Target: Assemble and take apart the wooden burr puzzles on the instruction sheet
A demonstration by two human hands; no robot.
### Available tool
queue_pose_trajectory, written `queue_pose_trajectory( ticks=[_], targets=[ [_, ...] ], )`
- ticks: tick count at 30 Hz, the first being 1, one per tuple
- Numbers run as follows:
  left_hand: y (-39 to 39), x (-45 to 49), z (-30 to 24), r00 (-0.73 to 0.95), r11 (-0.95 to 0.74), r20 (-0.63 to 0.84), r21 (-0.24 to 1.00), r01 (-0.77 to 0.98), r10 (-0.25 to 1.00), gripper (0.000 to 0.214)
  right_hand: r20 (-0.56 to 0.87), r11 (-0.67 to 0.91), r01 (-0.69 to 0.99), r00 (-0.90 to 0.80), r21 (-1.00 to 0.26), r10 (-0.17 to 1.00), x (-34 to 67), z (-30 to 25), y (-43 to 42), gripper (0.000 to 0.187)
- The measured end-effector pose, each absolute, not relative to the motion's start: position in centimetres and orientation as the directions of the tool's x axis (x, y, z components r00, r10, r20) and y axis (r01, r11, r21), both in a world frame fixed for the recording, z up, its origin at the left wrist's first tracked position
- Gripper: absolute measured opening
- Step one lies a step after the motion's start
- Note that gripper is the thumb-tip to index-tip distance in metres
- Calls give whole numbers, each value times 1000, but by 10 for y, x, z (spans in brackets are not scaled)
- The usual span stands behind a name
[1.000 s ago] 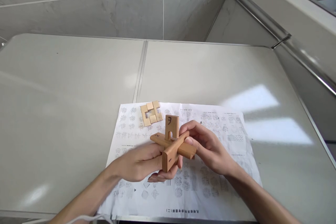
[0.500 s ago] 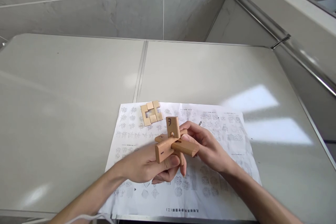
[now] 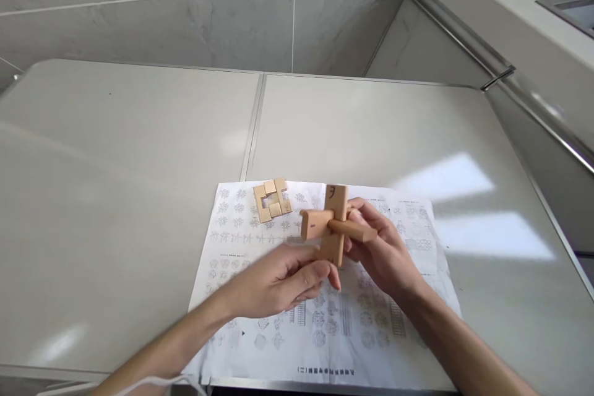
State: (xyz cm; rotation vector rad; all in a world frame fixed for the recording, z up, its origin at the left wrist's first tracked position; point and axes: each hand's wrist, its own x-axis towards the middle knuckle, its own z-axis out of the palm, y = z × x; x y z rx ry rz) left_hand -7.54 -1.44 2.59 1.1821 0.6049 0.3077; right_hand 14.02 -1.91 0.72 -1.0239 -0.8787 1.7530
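An interlocking wooden burr puzzle (image 3: 335,195) of reddish-brown bars is held above the paper sheet, with its bars crossing at the middle. Dark marks show on some of the bars. My right hand (image 3: 383,253) grips it from the right, fingers partly behind the bars. At the lower end of the upright bar, my left hand (image 3: 283,281) is closed, thumb and fingertips against the wood. Beyond the hands, a flat frame of paler wooden pieces (image 3: 260,205) lies on the sheet, with a gap in its centre.
Under the hands is a creased printed sheet (image 3: 260,359) of puzzle drawings, upside down to me. It lies on a glossy pale table (image 3: 139,198) with a seam (image 3: 254,127). A tiled wall (image 3: 208,31) stands behind, a counter (image 3: 501,0) at right. A white cable (image 3: 158,380) crosses my left forearm.
The burr puzzle has moved right and slightly away from me and has turned, so its lower bar now shows. My left hand has shifted down from its middle to that bar's end.
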Motion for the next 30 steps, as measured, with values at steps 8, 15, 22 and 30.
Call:
queue_pose_trajectory(
  ticks=[8, 15, 22, 30],
  targets=[
    [-21, -78, 0, 618, -627, 248, 572, 528, 746, 24, -132, -128, -29, 194, -991, 972, 159, 9, -6, 31],
    [-20, -72, -4, 642, -665, 179, 265, 698, 746, 27, -106, -118, 17, 324, -993, 940, 180, 6, 4, 36],
    [-30, -59, 1, 687, -685, -117, 62, 726, 717, 54, -157, -118, -133, 339, -984, 928, 196, 6, 11, 35],
    [-41, -38, 3, 575, -604, -189, -184, 775, 796, 58, -168, -136, -117, 330, -984, 929, 211, 4, -2, 34]
  ],
)
